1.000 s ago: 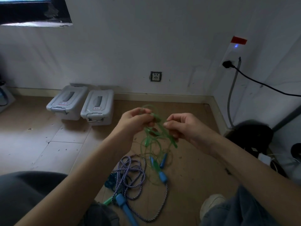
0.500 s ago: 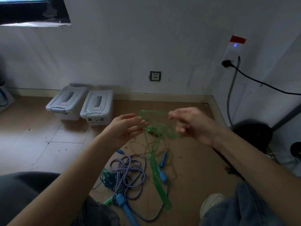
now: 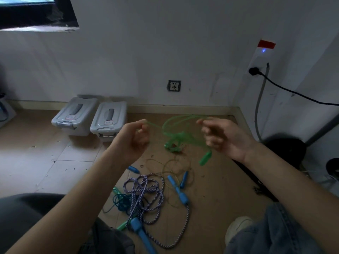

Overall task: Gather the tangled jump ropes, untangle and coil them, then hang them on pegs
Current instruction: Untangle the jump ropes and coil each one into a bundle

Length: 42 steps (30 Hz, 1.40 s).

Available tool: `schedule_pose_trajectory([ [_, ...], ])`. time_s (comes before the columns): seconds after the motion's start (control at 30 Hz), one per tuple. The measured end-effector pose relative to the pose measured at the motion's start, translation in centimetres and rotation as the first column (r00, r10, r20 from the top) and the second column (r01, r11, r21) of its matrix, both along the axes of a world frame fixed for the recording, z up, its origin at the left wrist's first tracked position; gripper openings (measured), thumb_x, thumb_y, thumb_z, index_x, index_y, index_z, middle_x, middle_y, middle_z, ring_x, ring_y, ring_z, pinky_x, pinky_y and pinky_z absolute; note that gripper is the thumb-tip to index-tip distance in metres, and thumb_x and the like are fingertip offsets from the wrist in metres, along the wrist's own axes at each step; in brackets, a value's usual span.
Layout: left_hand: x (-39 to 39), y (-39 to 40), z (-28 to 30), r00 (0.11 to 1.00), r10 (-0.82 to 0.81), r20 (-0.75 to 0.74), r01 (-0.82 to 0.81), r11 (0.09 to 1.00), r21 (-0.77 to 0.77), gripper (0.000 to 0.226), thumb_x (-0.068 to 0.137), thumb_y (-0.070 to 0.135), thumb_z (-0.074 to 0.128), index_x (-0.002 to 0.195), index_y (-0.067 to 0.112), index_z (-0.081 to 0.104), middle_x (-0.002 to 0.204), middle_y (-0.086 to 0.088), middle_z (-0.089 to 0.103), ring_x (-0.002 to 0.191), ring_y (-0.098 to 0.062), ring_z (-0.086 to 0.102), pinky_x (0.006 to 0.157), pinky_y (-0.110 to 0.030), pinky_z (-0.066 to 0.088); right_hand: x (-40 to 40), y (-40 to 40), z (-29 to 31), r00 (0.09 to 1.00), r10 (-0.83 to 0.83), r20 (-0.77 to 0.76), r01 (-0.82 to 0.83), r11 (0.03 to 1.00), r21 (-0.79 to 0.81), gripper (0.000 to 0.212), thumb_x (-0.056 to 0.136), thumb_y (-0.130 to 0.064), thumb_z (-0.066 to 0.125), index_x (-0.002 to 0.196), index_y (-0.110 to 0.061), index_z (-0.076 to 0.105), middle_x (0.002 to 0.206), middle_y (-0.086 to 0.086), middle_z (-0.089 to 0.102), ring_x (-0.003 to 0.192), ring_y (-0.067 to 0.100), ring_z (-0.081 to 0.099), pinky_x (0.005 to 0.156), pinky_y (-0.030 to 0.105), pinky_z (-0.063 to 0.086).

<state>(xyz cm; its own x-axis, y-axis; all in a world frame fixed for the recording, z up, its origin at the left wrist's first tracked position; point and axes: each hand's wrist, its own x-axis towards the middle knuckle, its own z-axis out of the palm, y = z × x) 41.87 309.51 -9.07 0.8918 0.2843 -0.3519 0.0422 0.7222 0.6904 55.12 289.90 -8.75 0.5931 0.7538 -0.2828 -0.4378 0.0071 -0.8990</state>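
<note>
A translucent green jump rope (image 3: 176,138) is stretched in the air between my hands, tangled in the middle. My left hand (image 3: 134,139) pinches one strand at its fingertips. My right hand (image 3: 222,136) holds the other side, and a green handle (image 3: 205,158) dangles below it. On the floor lie a purple-and-white braided rope (image 3: 145,195) with blue handles, a thin yellowish rope (image 3: 176,165) with blue handles (image 3: 177,187), and a teal rope (image 3: 120,200).
Two grey lidded plastic boxes (image 3: 91,118) stand against the back wall at the left. A black cable and a grey pipe run down the right wall (image 3: 260,107). Dark objects sit in the right corner (image 3: 286,149). My knees and a white shoe (image 3: 236,228) frame the bottom.
My hands have moved apart, pulling the green rope wider. Its dangling handle has risen off the floor and now hangs below my right hand.
</note>
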Motion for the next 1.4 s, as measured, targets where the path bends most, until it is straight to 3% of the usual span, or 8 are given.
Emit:
schedule_pose_trajectory([
  [0.13,-0.6,-1.1,0.1,0.94,-0.301,-0.158,0.338,0.88,0.335,0.015,0.076,0.029,0.053,0.067,0.017,0.05,0.044,0.009,0.038,0.031,0.001,0.023,0.03,-0.011,0.013,-1.1,-0.2,-0.1,0.856,0.506,0.108,-0.465,0.843,-0.271,0.036,0.08,-0.042,0.062,0.097,-0.01,0.065,0.055,0.0,0.056,0.03,0.003,0.031,0.03,0.014,0.024],
  [0.33,-0.4,-3.1,-0.2,0.864,-0.355,-0.357,0.5,0.68,0.537,0.021,0.095,0.03,0.043,0.1,0.016,0.057,0.07,-0.005,0.068,0.039,-0.009,0.047,0.031,-0.012,0.027,-1.6,0.8,-0.6,0.981,0.093,0.173,-0.059,0.979,-0.195,0.029,0.098,-0.023,0.042,0.079,-0.009,0.058,0.058,0.001,0.061,0.035,0.008,0.046,0.034,0.015,0.034],
  [0.5,-1.0,-1.6,-0.7,0.849,-0.315,-0.425,0.528,0.535,0.659,0.017,0.092,0.026,0.051,0.107,0.022,0.055,0.075,-0.002,0.071,0.041,-0.008,0.05,0.037,-0.015,0.035,0.3,0.2,-1.0,0.908,-0.396,-0.14,0.391,0.918,-0.062,0.032,0.099,-0.016,0.038,0.073,-0.005,0.051,0.048,0.003,0.06,0.027,0.004,0.037,0.028,0.012,0.026],
  [0.7,-1.5,0.4,-0.7,0.844,-0.387,-0.372,0.536,0.562,0.63,0.034,0.077,0.024,0.062,0.11,0.019,0.06,0.073,-0.001,0.069,0.047,-0.003,0.049,0.045,-0.012,0.042,1.2,-0.7,-0.9,0.94,-0.3,-0.16,0.307,0.952,0.015,0.033,0.101,-0.018,0.033,0.079,-0.002,0.053,0.077,0.013,0.067,0.025,0.003,0.023,0.025,0.013,0.016],
  [0.87,-0.5,-1.9,-2.3,0.955,-0.197,-0.221,0.23,0.025,0.973,0.058,0.072,0.034,0.071,0.12,0.044,0.039,0.102,0.007,0.048,0.07,-0.004,0.048,0.064,-0.018,0.046,-0.7,0.5,-0.1,0.985,0.051,-0.168,-0.037,0.996,0.084,0.032,0.101,-0.018,0.029,0.1,-0.002,0.057,0.094,0.012,0.071,0.025,0.002,0.025,0.024,0.011,0.021],
  [0.97,-0.6,-3.0,-2.8,0.963,-0.254,-0.092,-0.028,-0.432,0.901,0.056,0.074,0.045,0.064,0.126,0.038,0.043,0.109,0.004,0.039,0.078,-0.005,0.047,0.064,-0.02,0.05,-1.0,0.8,0.6,0.986,0.09,-0.143,-0.079,0.994,0.079,0.031,0.101,-0.018,0.029,0.104,-0.001,0.055,0.092,0.012,0.071,0.025,0.001,0.025,0.024,0.011,0.022],
  [1.07,-0.2,-4.0,-3.3,0.935,-0.238,-0.263,0.059,-0.627,0.776,0.05,0.084,0.057,0.046,0.132,0.046,0.037,0.106,0.006,0.038,0.072,-0.01,0.05,0.055,-0.022,0.047,-1.3,0.9,1.0,0.987,0.113,-0.11,-0.106,0.992,0.071,0.031,0.1,-0.016,0.031,0.104,0.001,0.056,0.091,0.012,0.07,0.026,0.001,0.025,0.025,0.011,0.022],
  [1.4,0.2,-2.3,-3.6,0.925,0.041,-0.378,0.343,-0.52,0.782,0.048,0.072,0.063,0.056,0.116,0.045,0.056,0.098,0.01,0.052,0.075,-0.009,0.049,0.054,-0.018,0.037,-1.6,0.7,0.9,0.995,0.065,-0.071,-0.073,0.99,-0.117,0.023,0.093,0.009,0.034,0.105,0.001,0.052,0.089,0.016,0.063,0.031,0.0,0.032,0.029,0.011,0.026],
])
